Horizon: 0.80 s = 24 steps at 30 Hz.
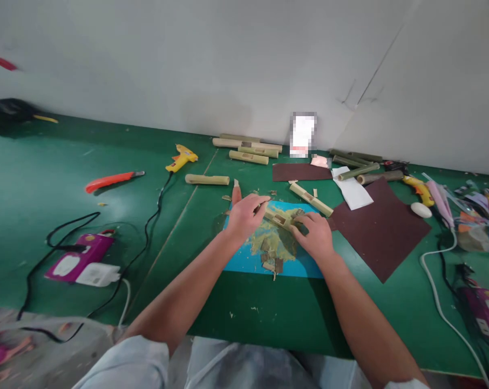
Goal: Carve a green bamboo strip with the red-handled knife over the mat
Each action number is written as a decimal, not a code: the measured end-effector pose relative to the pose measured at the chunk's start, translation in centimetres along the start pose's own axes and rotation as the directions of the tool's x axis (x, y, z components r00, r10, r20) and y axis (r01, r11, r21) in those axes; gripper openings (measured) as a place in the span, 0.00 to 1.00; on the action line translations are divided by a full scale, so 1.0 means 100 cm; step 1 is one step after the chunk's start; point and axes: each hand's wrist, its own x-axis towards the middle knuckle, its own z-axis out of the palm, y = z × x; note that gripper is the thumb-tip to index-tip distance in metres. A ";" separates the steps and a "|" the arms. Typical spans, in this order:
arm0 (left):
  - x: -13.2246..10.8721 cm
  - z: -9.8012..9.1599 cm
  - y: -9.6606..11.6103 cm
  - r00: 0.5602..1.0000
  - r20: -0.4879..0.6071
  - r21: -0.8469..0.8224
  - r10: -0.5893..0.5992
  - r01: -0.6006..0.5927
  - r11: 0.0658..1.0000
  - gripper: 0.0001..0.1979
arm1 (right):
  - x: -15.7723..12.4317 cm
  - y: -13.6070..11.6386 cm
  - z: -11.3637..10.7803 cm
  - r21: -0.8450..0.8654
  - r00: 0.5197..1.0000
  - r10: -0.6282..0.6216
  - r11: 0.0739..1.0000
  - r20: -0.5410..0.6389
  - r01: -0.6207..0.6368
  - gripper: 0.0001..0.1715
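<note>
A short bamboo piece (280, 218) with a rectangular slot lies across a blue cutting mat (244, 260) covered with greenish shavings (274, 244). My left hand (245, 215) grips the bamboo's left end, fingers curled round it. My right hand (315, 233) is closed over its right end, and whatever else it holds is hidden under the fingers. Both hands rest just above the mat on the green table (66, 216).
More bamboo pieces (248, 148) lie along the wall, one (207, 179) to the left and one (310, 198) to the right. Brown sandpaper sheets (380, 229), a yellow glue gun (182, 158), an orange cutter (110, 181), a purple box (80, 259) and cables (151, 216) surround the mat.
</note>
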 end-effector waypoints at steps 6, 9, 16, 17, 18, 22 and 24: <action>-0.013 -0.001 -0.010 0.988 0.042 0.083 0.146 -0.149 0.985 0.14 | 0.002 -0.005 0.002 0.001 0.999 -0.049 0.999 0.018 0.049 0.13; -0.016 0.003 -0.012 0.983 0.055 0.101 0.174 -0.179 0.979 0.15 | 0.002 -0.002 0.004 0.024 0.999 -0.034 0.999 0.010 0.033 0.13; -0.013 0.013 -0.010 0.980 0.056 0.111 0.192 -0.197 0.974 0.15 | 0.005 0.001 0.009 0.100 0.999 -0.039 0.994 0.003 0.038 0.14; -0.013 0.014 -0.010 0.979 0.060 0.110 0.193 -0.199 0.974 0.15 | 0.006 0.000 0.009 0.103 0.999 -0.037 0.994 -0.003 0.037 0.13; -0.013 0.014 -0.010 0.979 0.067 0.108 0.194 -0.200 0.974 0.16 | 0.006 0.000 0.009 0.104 0.999 -0.036 0.994 -0.006 0.037 0.13; -0.013 0.017 -0.009 0.978 0.083 0.093 0.191 -0.198 0.976 0.16 | 0.007 -0.004 0.009 0.081 0.998 -0.056 0.995 -0.004 0.056 0.11; -0.014 0.018 -0.008 0.980 0.075 0.090 0.183 -0.189 0.978 0.16 | 0.007 -0.005 0.009 0.068 0.997 -0.074 0.995 0.006 0.074 0.11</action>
